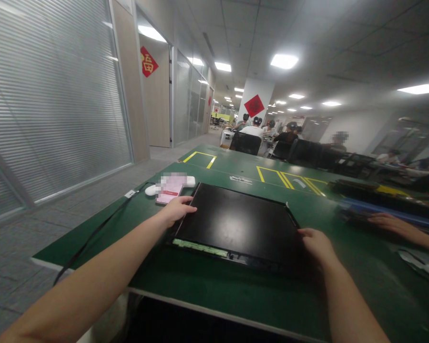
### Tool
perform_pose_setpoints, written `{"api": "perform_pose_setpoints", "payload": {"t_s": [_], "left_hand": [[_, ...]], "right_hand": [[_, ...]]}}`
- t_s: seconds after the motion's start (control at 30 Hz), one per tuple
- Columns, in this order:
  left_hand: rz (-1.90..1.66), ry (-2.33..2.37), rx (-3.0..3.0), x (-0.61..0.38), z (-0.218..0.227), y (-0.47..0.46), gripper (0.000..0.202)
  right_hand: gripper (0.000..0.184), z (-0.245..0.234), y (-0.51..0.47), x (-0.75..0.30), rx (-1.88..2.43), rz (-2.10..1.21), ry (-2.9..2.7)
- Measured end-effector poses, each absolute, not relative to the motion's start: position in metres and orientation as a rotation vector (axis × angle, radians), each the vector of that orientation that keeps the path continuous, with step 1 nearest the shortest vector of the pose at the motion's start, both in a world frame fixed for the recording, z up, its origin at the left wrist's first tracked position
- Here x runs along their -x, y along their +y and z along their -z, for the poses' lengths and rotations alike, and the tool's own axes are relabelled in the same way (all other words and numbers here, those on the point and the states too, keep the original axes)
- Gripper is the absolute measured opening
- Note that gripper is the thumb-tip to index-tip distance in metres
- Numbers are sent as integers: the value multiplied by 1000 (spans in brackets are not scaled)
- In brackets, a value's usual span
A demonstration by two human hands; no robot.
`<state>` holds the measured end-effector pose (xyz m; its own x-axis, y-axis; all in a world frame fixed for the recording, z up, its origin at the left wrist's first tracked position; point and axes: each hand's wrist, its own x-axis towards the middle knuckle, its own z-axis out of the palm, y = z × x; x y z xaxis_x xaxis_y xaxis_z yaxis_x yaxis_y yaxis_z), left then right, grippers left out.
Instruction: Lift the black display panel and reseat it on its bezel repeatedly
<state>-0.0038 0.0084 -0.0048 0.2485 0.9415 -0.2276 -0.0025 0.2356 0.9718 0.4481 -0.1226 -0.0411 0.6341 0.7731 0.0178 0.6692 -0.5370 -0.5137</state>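
Note:
A flat black display panel (236, 221) lies on the green table (257, 166), with a strip of green circuit board along its near edge. My left hand (177, 208) rests on the panel's left edge, fingers curled over it. On the right edge sits my right hand (316, 243), its fingers bent around the rim. Both hands grip the panel, which lies flat on the table.
A pink phone (169, 189) and a white object lie just beyond my left hand, and a black cable (96, 231) runs off the table's left edge. Another person's hand (393, 223) rests on the table at right. Seated people and chairs fill the background.

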Motion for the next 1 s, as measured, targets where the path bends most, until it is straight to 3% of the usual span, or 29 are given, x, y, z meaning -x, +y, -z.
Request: {"api": "perform_pose_setpoints", "payload": {"t_s": [0.4, 0.83, 1.0], "left_hand": [[-933, 1092, -1105, 2, 7, 8, 58], [-982, 882, -1137, 3, 4, 7, 49], [-995, 808, -1154, 2, 0, 3, 57]], "right_hand": [[30, 48, -123, -456, 2284, -298, -1146], [32, 47, -120, -457, 2321, -317, -1140], [33, 43, -121, -453, 2326, -279, -1151]]}}
